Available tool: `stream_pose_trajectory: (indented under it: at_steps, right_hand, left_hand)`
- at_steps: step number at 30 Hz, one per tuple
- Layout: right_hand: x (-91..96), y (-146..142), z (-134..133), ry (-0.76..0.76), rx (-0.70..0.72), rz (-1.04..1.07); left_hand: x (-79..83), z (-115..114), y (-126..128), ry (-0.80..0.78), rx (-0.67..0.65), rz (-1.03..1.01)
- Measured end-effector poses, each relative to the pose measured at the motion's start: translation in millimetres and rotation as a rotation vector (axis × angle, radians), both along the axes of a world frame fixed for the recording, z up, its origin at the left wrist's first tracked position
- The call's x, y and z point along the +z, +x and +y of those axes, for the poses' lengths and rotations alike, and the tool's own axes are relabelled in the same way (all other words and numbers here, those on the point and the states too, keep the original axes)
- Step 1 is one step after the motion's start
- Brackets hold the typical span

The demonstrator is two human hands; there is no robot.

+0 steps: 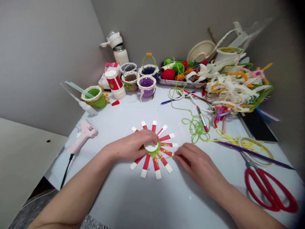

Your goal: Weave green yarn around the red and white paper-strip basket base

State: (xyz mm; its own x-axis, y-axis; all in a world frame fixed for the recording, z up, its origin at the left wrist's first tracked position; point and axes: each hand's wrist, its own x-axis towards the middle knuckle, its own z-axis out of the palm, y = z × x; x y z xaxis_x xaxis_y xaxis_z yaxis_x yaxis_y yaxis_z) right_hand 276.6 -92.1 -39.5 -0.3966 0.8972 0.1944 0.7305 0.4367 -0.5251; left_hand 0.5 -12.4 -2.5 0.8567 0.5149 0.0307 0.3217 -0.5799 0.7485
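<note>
A paper cup cut into strips [145,166] lies splayed flat on the table, its red and white strips spread like rays. Green yarn [154,151] is wound around its round white base. My left hand [138,143] grips the cup at its upper left, fingers over the base and several strips. To the right of the strips, my right hand [194,160] pinches the green strand between thumb and fingertips. The strand runs from the base to that pinch. A loose tangle of green yarn [199,128] lies beyond my right hand, near a red-and-silver marker [202,119].
Red-handled scissors [271,190] and a purple stick [254,154] lie at right. A pink glue gun [82,135] is at left. Small yarn-covered baskets [146,87] and stacked paper cups [115,84] stand behind. A metal tray [164,83] holds yarn balls beside piled lace [228,86].
</note>
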Motion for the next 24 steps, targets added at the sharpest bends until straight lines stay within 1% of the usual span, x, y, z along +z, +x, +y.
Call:
stream_pose_trajectory:
  at_steps: [3, 5, 9, 11, 14, 16, 18, 21, 24]
  right_hand:
    - [-5.9, -3.5, 15.7, 0.014, -0.13, 0.05]
    - [-9.1, -5.5, 22.0, 0.022, -0.177, 0.069]
    - [-12.0, -6.5, 24.3, 0.01, -0.179, 0.065]
    - [-12.2, -6.4, 23.3, 0.003, -0.177, 0.062]
    - [-12.3, -7.3, 22.4, -0.003, -0.179, 0.058]
    - [-12.1, -8.2, 22.2, 0.001, -0.187, 0.061]
    - [-11.6, -8.1, 22.0, 0.007, -0.187, 0.067]
    - [-10.4, -4.7, 20.6, 0.019, -0.152, 0.086]
    - [-7.5, 1.3, 16.9, 0.066, -0.069, 0.125]
  left_hand:
    - [-0.1, -1.5, 2.5, -0.003, -0.011, -0.036]
    - [-0.4, -2.7, 3.4, -0.007, -0.011, -0.051]
    - [-0.2, -5.0, 3.7, 0.006, -0.016, -0.065]
    - [-0.5, -6.7, 4.6, 0.017, 0.007, -0.072]
    - [-2.9, -10.4, 8.8, 0.052, 0.105, -0.055]
    - [-5.6, -12.9, 12.6, 0.092, 0.175, -0.006]
    - [-8.0, -14.5, 15.6, 0.123, 0.212, 0.055]
    - [-8.7, -13.5, 15.4, 0.137, 0.204, 0.091]
    - [-6.1, -8.9, 9.7, 0.115, 0.157, 0.074]
